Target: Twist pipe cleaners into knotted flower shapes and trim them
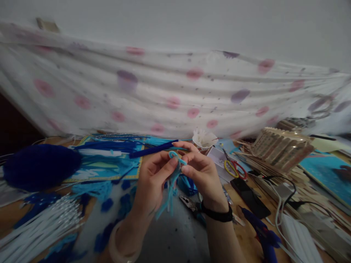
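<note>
Light blue pipe cleaners (172,186), bent into a loop at the top with several ends hanging down, are held up between my two hands. My left hand (155,175) pinches the loop's left side between thumb and index finger. On the other side, the thumb and index finger of my right hand (203,173) close on the right part of the twist. Below the hands lie pliers (192,205) with open jaws and a dark blue bundle (187,184), partly hidden by the right hand. A dark blue stick (153,149) lies behind the fingers.
On the left are a dark blue fuzzy ball (42,166), white glittery pipe cleaners (46,226) and dark blue pieces (106,233). To the right lie scissors (235,168), a phone (250,197), a blue glue gun (261,230), cables and wooden sticks. A white cup (204,139) stands behind.
</note>
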A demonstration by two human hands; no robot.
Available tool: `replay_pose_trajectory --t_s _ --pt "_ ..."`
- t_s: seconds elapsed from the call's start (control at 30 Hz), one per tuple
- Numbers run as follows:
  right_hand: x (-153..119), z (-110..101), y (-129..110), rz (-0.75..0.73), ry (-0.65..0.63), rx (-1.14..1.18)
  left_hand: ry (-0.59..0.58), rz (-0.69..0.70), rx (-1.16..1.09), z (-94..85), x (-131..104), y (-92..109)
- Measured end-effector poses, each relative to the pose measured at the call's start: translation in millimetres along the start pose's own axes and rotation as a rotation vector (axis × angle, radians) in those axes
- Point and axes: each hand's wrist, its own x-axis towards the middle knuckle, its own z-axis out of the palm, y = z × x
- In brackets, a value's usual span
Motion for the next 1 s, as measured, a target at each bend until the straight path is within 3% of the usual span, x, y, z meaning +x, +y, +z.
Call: replay_pose_trajectory --t_s 0.1,0.3,0.63,0.77,1.0 --pt "0.6 1.3 3.2 -0.011 -0.001 0.056 -0.036 0.044 0.014 -2.5 -1.6 -0.3" --pt "-1.3 8.4 5.1 0.046 -0.005 0.206 -0.076 -0.013 0.001 -1.2 -4.7 -2.3" --pt "1.8 6.6 8.9 -0.023 0.065 0.188 -0.106 -0.035 0.103 -0.3 -12.9 -2.5" --pt "0.2 2.4 10.3 -0.053 0.079 0.085 -0.075 0.047 0.185 2.1 -16.4 -6.0" --pt "-3.6 12.1 4.6 -0.105 0.229 -0.030 0.032 0.119 0.221 6.0 -15.2 -8.9"
